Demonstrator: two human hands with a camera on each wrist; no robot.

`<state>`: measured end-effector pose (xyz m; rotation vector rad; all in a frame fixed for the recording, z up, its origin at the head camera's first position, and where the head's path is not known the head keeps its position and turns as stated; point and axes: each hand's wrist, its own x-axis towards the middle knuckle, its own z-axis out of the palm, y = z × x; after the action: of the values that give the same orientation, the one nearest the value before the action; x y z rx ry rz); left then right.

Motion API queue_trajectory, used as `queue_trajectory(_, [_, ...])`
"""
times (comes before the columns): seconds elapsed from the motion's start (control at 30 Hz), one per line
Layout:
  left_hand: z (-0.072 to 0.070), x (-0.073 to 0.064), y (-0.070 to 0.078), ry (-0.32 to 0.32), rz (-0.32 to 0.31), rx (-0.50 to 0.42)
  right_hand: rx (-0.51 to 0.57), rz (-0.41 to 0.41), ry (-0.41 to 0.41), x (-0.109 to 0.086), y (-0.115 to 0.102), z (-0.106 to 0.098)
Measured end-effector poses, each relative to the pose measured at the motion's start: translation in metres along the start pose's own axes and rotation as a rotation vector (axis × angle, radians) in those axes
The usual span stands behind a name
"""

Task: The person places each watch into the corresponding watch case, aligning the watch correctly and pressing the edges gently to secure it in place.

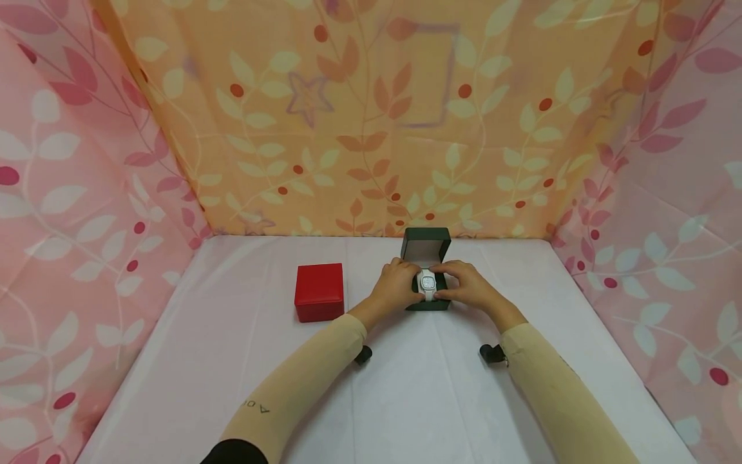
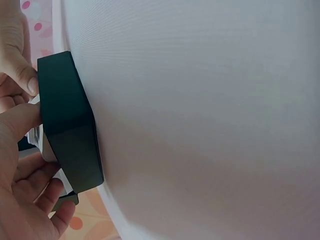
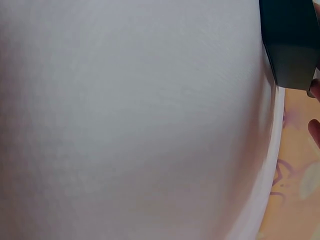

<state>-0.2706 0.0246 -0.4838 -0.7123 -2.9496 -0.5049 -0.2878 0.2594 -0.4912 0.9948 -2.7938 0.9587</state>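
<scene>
A white wristwatch [image 1: 428,283] with a squarish face sits in an open dark green box [image 1: 428,306], whose raised lid [image 1: 426,242] has a pale lining. At the watch's left side, my left hand [image 1: 396,285] pinches it between thumb and fingers. From the right, my right hand [image 1: 471,287] holds the opposite side the same way. In the left wrist view the green box [image 2: 70,125] hides most of the watch, with the left thumb and fingers reaching over its edge. The right wrist view catches only a few fingertips [image 3: 315,129] beside the box.
A closed red box [image 1: 319,292] stands on the white tablecloth [image 1: 400,399], left of the green one. Behind the table hangs an orange patterned cloth [image 1: 261,148]. Pink floral cloths [image 1: 75,212] enclose both sides. Black straps and mounts sit at the sleeves.
</scene>
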Motion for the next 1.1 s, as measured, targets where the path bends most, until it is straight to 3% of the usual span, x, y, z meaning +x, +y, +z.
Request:
queue_trajectory(0.37, [-0.0025, 0.0008, 0.0005, -0.038, -0.025, -0.021, -0.024, -0.017, 0.008, -0.0009, -0.0011, -0.0001])
queue_trajectory(0.77, [0.0018, 0.0000, -0.0024, -0.031, -0.017, -0.048, -0.045, -0.018, 0.006, -0.0025, 0.0036, 0.0031])
queue_trajectory(1.1, [-0.0054, -0.0021, -0.0026, -0.031, -0.028, -0.073, -0.039, 0.008, 0.014, -0.0061, 0.0012, -0.0014])
